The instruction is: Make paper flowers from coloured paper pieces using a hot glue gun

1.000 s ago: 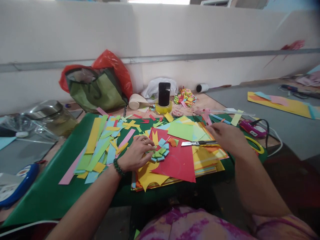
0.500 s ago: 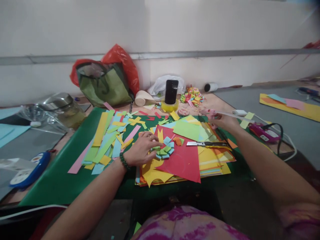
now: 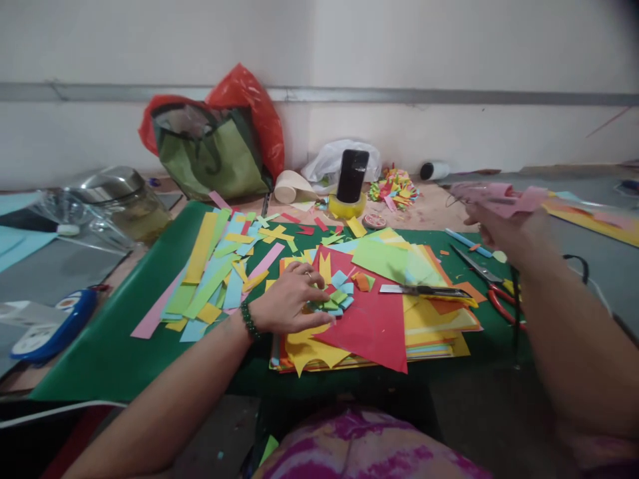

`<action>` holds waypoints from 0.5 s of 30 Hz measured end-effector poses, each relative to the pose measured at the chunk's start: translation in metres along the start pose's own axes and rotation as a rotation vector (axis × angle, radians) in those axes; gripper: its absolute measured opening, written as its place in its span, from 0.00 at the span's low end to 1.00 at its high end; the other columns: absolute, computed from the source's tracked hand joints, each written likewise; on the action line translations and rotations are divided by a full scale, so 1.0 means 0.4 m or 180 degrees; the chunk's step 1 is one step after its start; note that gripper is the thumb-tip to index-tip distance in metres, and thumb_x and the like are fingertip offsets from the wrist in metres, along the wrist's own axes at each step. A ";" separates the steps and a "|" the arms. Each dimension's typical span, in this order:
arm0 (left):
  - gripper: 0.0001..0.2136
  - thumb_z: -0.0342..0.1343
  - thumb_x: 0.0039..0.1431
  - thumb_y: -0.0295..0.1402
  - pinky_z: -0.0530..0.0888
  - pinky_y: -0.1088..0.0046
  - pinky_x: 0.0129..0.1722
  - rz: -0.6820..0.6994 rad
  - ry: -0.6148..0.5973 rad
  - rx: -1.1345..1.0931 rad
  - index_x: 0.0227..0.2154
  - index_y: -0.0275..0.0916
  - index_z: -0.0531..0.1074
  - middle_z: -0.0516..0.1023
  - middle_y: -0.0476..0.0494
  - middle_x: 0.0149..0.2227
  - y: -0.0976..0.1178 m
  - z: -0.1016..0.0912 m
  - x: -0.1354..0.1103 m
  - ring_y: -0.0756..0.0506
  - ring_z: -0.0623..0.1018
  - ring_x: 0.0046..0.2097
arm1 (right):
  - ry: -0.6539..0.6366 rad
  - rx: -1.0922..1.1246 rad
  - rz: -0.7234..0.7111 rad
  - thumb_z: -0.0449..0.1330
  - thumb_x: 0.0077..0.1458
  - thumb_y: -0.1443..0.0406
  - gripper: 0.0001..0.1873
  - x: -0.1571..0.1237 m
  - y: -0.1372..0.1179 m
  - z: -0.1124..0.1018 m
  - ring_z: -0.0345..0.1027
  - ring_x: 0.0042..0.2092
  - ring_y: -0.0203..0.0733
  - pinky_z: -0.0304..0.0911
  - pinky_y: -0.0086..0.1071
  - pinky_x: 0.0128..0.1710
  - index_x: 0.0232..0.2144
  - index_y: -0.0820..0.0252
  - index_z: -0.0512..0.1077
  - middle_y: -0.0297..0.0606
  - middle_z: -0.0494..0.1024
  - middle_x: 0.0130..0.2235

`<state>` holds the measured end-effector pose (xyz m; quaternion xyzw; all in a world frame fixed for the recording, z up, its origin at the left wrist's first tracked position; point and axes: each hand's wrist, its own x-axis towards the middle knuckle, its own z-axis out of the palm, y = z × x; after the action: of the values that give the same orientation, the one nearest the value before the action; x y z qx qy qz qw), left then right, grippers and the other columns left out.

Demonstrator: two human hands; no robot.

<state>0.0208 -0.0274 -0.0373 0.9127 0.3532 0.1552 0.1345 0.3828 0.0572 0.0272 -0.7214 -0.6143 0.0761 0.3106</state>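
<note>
My left hand (image 3: 292,303) lies on a small folded piece of green and blue paper (image 3: 333,301), its fingers pressed flat on the piece's left side. The piece rests on a red sheet (image 3: 372,326) atop a stack of coloured paper (image 3: 439,319). My right hand (image 3: 509,233) is lifted above the table's right side, closed round a pink tool that looks like a glue gun (image 3: 494,197), blurred by motion. A black cord (image 3: 514,306) hangs below it.
A utility knife (image 3: 424,291) lies on the paper stack, with red-handled scissors (image 3: 492,286) to its right. Several coloured paper strips (image 3: 214,273) cover the green mat (image 3: 124,352). A phone (image 3: 352,175) stands in a yellow tape roll; bags (image 3: 210,153) and a glass jar (image 3: 122,199) sit at the back left.
My right hand left the utility knife, reached back to the pink tool and lifted it up to the right. My left hand stayed on the folded piece. The view shifted right.
</note>
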 end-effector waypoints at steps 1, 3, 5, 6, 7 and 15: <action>0.24 0.47 0.61 0.56 0.61 0.57 0.49 0.0001 -0.0003 0.0050 0.37 0.43 0.81 0.76 0.40 0.39 0.003 0.003 0.002 0.40 0.69 0.43 | -0.0136 0.0296 -0.0139 0.56 0.57 0.57 0.25 -0.022 -0.022 -0.012 0.59 0.21 0.32 0.57 0.32 0.21 0.48 0.74 0.73 0.55 0.79 0.38; 0.25 0.47 0.61 0.56 0.61 0.58 0.47 -0.0015 -0.0013 0.0117 0.37 0.43 0.81 0.74 0.40 0.37 0.007 0.007 0.003 0.41 0.68 0.41 | -0.0877 0.0729 -0.0920 0.58 0.57 0.59 0.20 -0.066 -0.065 -0.020 0.71 0.31 0.37 0.66 0.33 0.31 0.48 0.63 0.76 0.50 0.79 0.47; 0.25 0.47 0.61 0.56 0.61 0.58 0.46 -0.0034 -0.0018 0.0148 0.38 0.43 0.81 0.73 0.40 0.36 0.008 0.009 0.003 0.41 0.67 0.41 | -0.1592 0.0861 -0.1427 0.59 0.56 0.60 0.18 -0.104 -0.103 -0.009 0.73 0.48 0.43 0.67 0.36 0.48 0.48 0.56 0.77 0.42 0.77 0.53; 0.25 0.47 0.61 0.56 0.61 0.58 0.46 -0.0041 -0.0018 0.0146 0.39 0.43 0.81 0.73 0.40 0.37 0.008 0.009 0.003 0.41 0.67 0.41 | -0.1947 0.0870 -0.1566 0.59 0.56 0.60 0.19 -0.118 -0.119 0.002 0.70 0.54 0.45 0.64 0.37 0.54 0.49 0.55 0.77 0.40 0.76 0.54; 0.25 0.47 0.61 0.56 0.62 0.58 0.47 -0.0048 -0.0018 0.0135 0.40 0.44 0.81 0.73 0.40 0.37 0.007 0.010 0.003 0.41 0.67 0.41 | -0.2309 0.0868 -0.1663 0.59 0.56 0.59 0.21 -0.129 -0.134 0.014 0.67 0.57 0.46 0.62 0.38 0.58 0.51 0.54 0.76 0.38 0.76 0.56; 0.23 0.48 0.61 0.53 0.62 0.57 0.49 -0.0080 0.0067 0.0132 0.42 0.42 0.79 0.74 0.39 0.40 -0.006 0.010 0.007 0.39 0.69 0.45 | -0.2860 -0.0142 -0.2293 0.61 0.52 0.65 0.18 -0.138 -0.213 0.104 0.74 0.47 0.46 0.67 0.32 0.44 0.46 0.48 0.79 0.30 0.81 0.47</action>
<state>0.0229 -0.0244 -0.0411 0.9091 0.3691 0.1558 0.1138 0.2778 0.0249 0.0252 -0.3699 -0.8943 0.2515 0.0103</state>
